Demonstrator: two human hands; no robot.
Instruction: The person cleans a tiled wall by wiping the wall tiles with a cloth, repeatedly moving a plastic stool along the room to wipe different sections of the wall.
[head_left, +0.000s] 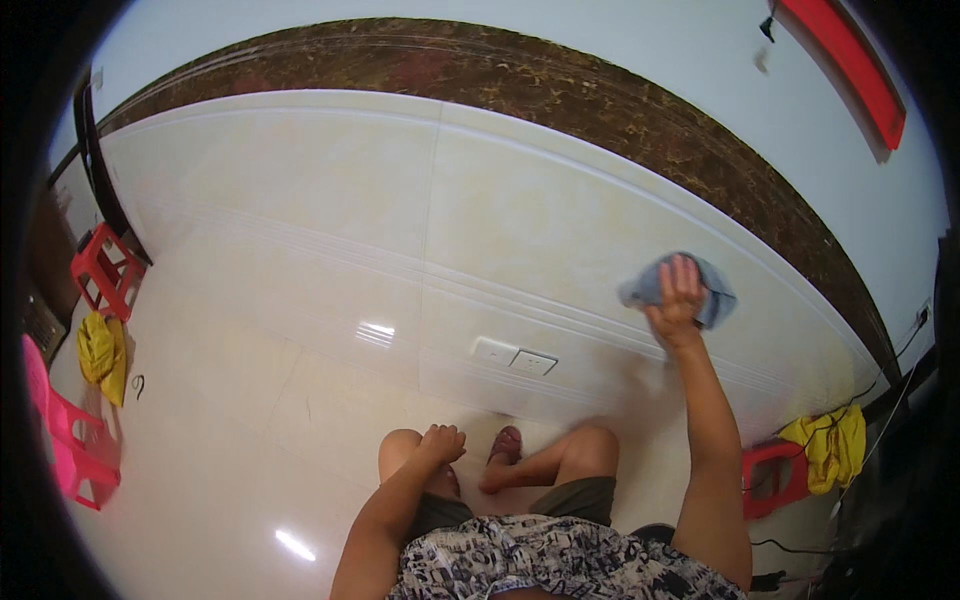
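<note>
My right hand (679, 300) presses a grey-blue cloth (718, 292) against the pale glossy tiled wall (525, 202). The fingers are spread over the cloth, which bunches out on both sides and looks slightly blurred. Raised ridge lines run across the tiles just below it. My left hand (442, 444) rests on my left knee, fingers curled, with no object visible in it. Between the two hands, a white wall socket plate (534, 362) sits low on the wall beside a blank white plate (494, 351).
A red plastic stool (772, 480) with a yellow cloth (829, 450) and a black cable (799, 550) are at right. At left are another red stool (112, 270), a yellow cloth (102, 352) and a pink plastic chair (67, 442). A dark marble-patterned band (487, 71) tops the tiles.
</note>
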